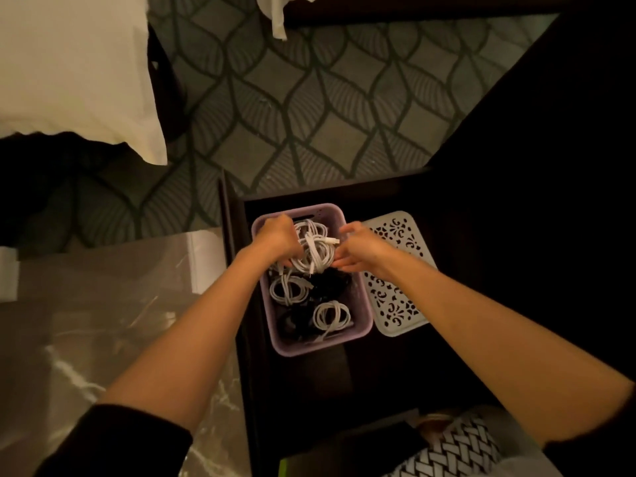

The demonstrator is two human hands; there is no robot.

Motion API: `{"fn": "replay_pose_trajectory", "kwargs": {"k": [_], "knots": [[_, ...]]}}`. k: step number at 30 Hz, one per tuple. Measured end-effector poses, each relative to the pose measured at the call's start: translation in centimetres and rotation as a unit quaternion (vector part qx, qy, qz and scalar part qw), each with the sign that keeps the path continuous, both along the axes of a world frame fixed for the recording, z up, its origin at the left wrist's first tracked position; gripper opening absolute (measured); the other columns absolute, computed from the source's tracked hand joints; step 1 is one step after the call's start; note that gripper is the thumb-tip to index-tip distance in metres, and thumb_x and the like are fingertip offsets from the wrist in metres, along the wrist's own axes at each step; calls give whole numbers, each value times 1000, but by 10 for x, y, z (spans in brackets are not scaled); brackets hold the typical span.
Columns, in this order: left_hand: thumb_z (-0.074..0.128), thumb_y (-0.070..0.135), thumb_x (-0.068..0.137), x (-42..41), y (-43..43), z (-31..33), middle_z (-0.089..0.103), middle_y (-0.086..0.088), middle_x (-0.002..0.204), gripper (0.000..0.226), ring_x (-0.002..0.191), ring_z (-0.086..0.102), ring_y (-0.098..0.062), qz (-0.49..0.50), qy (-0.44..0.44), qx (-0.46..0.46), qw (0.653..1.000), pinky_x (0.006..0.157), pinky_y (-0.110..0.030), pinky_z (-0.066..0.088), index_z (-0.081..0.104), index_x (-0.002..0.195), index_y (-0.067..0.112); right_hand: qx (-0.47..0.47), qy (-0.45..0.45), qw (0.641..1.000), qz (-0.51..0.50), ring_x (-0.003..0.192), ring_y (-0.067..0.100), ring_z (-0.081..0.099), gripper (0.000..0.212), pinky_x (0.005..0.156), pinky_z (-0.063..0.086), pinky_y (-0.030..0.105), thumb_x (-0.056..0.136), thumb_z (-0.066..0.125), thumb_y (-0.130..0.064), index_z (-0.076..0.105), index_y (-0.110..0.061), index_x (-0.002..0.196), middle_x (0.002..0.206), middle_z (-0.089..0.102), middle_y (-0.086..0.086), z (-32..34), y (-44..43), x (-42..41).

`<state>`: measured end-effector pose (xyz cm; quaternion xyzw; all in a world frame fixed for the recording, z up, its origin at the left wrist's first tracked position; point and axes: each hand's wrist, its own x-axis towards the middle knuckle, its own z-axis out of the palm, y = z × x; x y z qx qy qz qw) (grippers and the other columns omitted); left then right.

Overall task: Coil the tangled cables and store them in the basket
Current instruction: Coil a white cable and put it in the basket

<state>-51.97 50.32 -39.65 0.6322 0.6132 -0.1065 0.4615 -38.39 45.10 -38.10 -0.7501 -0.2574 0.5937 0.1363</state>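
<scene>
Basket [321, 350], purple, rectangular, stands on a dark desk [430, 366] just below frame centre, long axis running from 11 to 5 o'clock.

Cable [315, 252]: white, wound into a loose coil and cross-wrapped at its middle, sits at the basket's 12 o'clock end, above the other contents. One plug end sticks out toward 3 o'clock, near the right thumb.

Left hand [275, 239]: reaches in from 7 o'clock, fingers curled down around the coil's 9 o'clock side, gripping it. Knuckles face the camera; fingertips hidden behind the loops.

Right hand [361, 250]: reaches in from 4 o'clock, fingers bent, tips closed on the coil's 3 o'clock side. Whether the thumb touches the plug cannot be told.

Other contents: two white coils [289, 289] already lie in the basket, one at its centre-left, the second toward 5 o'clock. Black cables [331, 281] lie between and beside them; their shape is lost in the dim light.

Lid [395, 299]: white, with cut-out ornament, lies flat on the desk at the basket's 3 o'clock side, touching or almost touching its rim; the right forearm crosses over it.

Surroundings: marble top [103, 304] at 8 o'clock, patterned carpet [309, 98] at 12 o'clock, white bedding [69, 63] at 10 o'clock, black-and-white woven cloth [464, 445] at 5 o'clock.
</scene>
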Motion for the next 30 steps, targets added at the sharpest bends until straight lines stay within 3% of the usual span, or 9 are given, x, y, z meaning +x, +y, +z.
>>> {"fn": "replay_pose_trajectory", "kwargs": {"k": [2, 4, 7, 12, 16, 19, 21, 23, 30], "knots": [[73, 7, 73, 1, -1, -2, 71, -17, 83, 19, 73, 70, -25, -22, 5, -20, 1000, 73, -39, 58, 63, 88, 0, -2, 9, 1000, 23, 80, 21, 62, 44, 76, 53, 30, 94, 36, 3, 40, -18, 132, 86, 59, 9, -3, -4, 3], [72, 7, 75, 2, -2, -3, 69, -16, 77, 18, 73, 70, -27, -50, 17, -34, 998, 73, -37, 58, 58, 86, 5, -10, 23, 999, 41, 82, 21, 61, 40, 79, 52, 30, 94, 37, 2, 49, -14, 129, 94, 60, 13, -5, -7, 6], [70, 6, 77, -2, -5, -1, 70, -20, 85, 20, 72, 70, -29, -100, 36, -40, 993, 73, -39, 58, 55, 89, 4, -18, 46, 997, 60, 89, 24, 61, 32, 84, 53, 33, 95, 43, -1, 56, -9, 122, 103, 61, 18, -6, -13, 4], [74, 5, 73, -15, -13, 0, 62, -9, 60, 23, 41, 60, -12, -168, 90, -93, 977, 50, -25, 53, 53, 65, 6, -29, 82, 987, 136, 90, 23, 65, 26, 79, 55, 29, 96, 47, -6, 57, -11, 119, 113, 62, 17, -6, -24, -8], [75, 1, 72, -18, -28, -1, 57, -9, 64, 29, 52, 62, -20, -189, 104, -108, 970, 67, -36, 57, 47, 68, 7, -51, 98, 979, 170, 82, 21, 68, 25, 74, 57, 27, 97, 48, -8, 56, -11, 120, 114, 61, 13, -11, -33, -15], [75, 0, 73, -15, -40, -2, 55, -9, 71, 29, 65, 66, -27, -193, 109, -98, 970, 69, -36, 57, 46, 70, 6, -63, 100, 978, 173, 79, 20, 67, 25, 73, 56, 27, 97, 50, -10, 56, -10, 122, 111, 59, 11, -14, -40, -16], [75, -1, 72, -14, -47, -3, 57, -13, 89, 24, 82, 68, -32, -186, 113, -88, 972, 70, -36, 57, 55, 85, 0, -73, 106, 977, 168, 79, 20, 66, 26, 76, 56, 29, 96, 50, -10, 56, -8, 122, 106, 59, 11, -16, -43, -16], [75, -1, 72, -13, -53, -5, 59, -17, 106, 34, 92, 66, -33, -194, 123, -72, 971, 70, -33, 56, 58, 101, -2, -73, 101, 977, 171, 78, 19, 65, 27, 74, 56, 28, 97, 49, -9, 55, -5, 123, 103, 60, 11, -19, -47, -17], [71, 6, 77, -11, -63, -13, 51, -13, 129, 47, 118, 52, -30, -246, 178, 13, 953, 88, -36, 45, 52, 120, 5, -45, 73, 983, 163, 80, 10, 60, 32, 74, 51, 18, 95, 43, 3, 57, 1, 123, 101, 60, 7, -30, -53, -21]]}}
